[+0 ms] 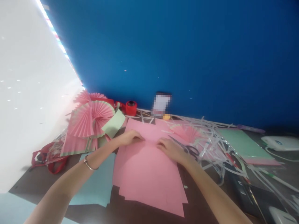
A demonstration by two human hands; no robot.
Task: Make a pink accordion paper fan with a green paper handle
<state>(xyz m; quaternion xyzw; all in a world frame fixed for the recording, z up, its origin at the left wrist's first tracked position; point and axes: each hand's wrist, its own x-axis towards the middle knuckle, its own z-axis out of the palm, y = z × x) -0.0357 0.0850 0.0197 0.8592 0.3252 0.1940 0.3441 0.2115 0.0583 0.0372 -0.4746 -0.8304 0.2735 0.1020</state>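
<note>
Several sheets of pink paper (pixel 149 174) lie in a loose stack, their edges not lined up. On the paper's upper part, my left hand (pixel 131 137) has its fingers pinched together at the sheet. My right hand (pixel 167 145) faces it a short way off, its fingers closed at the pink paper too. A paler band runs across the sheet between both hands; whether it is a crease I cannot tell. Scissors (pixel 192 150) with dark handles lie just beyond my right hand. A bangle circles my left wrist. Light blue paper (pixel 98 180) lies beneath my left forearm.
Pleated pink fans (pixel 91 115) with green edges stand at the left, near a pale green strip (pixel 114 123). A red tape roll (pixel 131 108) stands by the blue wall (pixel 177 56). Tangled white strips (pixel 212 143), green paper (pixel 244 144) and a white device (pixel 281 142) occupy the right.
</note>
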